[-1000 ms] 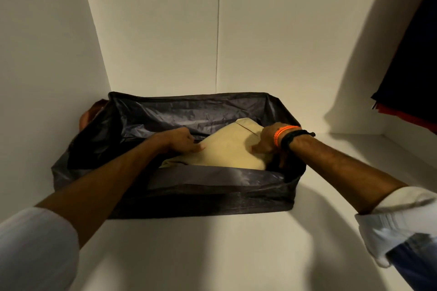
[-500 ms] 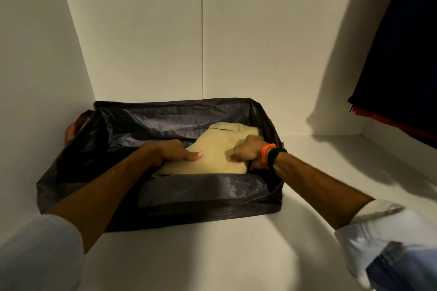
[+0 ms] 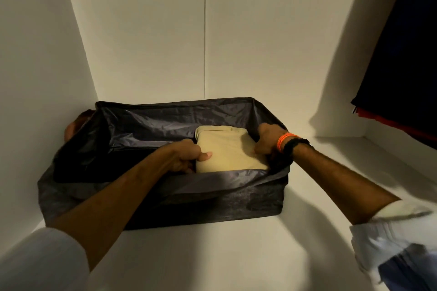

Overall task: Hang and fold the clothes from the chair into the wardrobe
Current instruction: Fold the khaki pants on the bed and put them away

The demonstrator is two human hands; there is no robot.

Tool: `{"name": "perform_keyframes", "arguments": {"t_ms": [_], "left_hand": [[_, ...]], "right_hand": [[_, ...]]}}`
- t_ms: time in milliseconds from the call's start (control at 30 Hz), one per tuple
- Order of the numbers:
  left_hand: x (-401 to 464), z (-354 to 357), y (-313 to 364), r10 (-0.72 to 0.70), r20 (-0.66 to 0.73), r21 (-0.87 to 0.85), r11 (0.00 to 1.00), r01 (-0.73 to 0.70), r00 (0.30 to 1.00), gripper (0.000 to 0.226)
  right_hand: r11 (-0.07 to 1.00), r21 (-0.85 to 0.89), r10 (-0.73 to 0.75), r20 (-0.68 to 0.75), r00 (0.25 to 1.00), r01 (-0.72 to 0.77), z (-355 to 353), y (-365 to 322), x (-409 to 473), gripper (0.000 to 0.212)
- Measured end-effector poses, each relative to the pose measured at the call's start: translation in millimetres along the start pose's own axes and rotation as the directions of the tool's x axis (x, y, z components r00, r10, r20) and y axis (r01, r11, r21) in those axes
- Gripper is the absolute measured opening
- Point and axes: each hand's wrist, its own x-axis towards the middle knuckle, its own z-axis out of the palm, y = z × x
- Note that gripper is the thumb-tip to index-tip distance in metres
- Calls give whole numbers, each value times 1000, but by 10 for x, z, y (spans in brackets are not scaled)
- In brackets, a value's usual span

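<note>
Wardrobe shelf, white [image 3: 236, 255], carrying dark grey soft fabric storage box [image 3: 165, 203]. Inside, at its right end, folded beige garment [image 3: 230, 152], long axis running front to back. Left hand [image 3: 189, 157] gripping garment's left edge, right hand [image 3: 268, 140] curled on right edge. Probably just tucking down now.

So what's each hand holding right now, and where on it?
Both hold the folded beige garment inside the dark storage bin: left hand grips its left edge, thumb on top; right hand grips its right edge.
</note>
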Motion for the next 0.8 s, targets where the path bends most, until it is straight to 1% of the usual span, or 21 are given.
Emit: {"name": "perform_keyframes", "arguments": {"t_ms": [33,67,100,133,167,200,233,267,300,333,367,400,467,500,600,700,767,800], "left_hand": [[31,25,-4,-1,6,28,1000,1,1000,100],[109,25,-40,-12,32,40,999,11,999,114],[167,52,-45,-24,78,21,1000,23,997,122],[266,64,-77,-31,94,2,1000,31,995,125],[325,79,-94,-28,84,-6,1000,28,996,129],[310,112,-86,-28,70,-2,1000,29,997,135],[285,131,-69,-32,62,-16,999,33,998,136],[253,168,-42,-42,51,-27,999,43,998,128],[198,198,-13,-57,28,-18,998,57,998,114],[153,203,24,-68,-7,-8,998,68,998,99],[130,206,66,-72,-37,-9,997,72,997,87],[157,200,76,-71,-49,-35,997,70,996,76],[156,249,101,-44,-37,-69,997,41,998,66],[184,297,102,-45,-25,-53,998,44,999,64],[169,475,57,-62,-40,130,989,67,997,45],[58,492,132,-86,-2,242,967,83,996,64],[36,384,162,-101,-7,287,953,99,995,65],[15,341,173,-96,-11,306,947,95,995,63]], "right_hand": [[998,-51,-34,-144,989,27,-57,42,-3,38],[997,-58,-56,-292,955,41,-100,87,2,35],[997,-47,-76,-440,895,62,-145,142,1,35],[997,-45,-83,-548,832,70,-178,194,-2,40],[997,-54,-74,-597,799,52,-200,245,-5,49],[998,-62,-41,-583,812,6,-208,314,15,61],[999,-26,26,-514,857,-46,-203,374,39,71],[993,71,115,-404,908,-95,-208,435,67,74],[970,209,179,-273,945,-123,-210,477,92,68],[927,354,191,-150,970,-128,-212,507,106,55],[871,477,168,-72,983,-114,-218,536,117,40],[825,558,136,-39,990,-91,-219,545,134,29],[774,632,90,-38,995,-46,-221,529,151,20],[771,637,73,-42,996,-30,-222,513,143,18],[824,566,56,-48,997,-18,-190,504,153,14],[878,479,66,-92,994,-14,-202,566,197,18],[873,487,59,-107,993,1,-234,589,208,25],[856,517,54,-109,993,10,-252,593,209,29]]}}
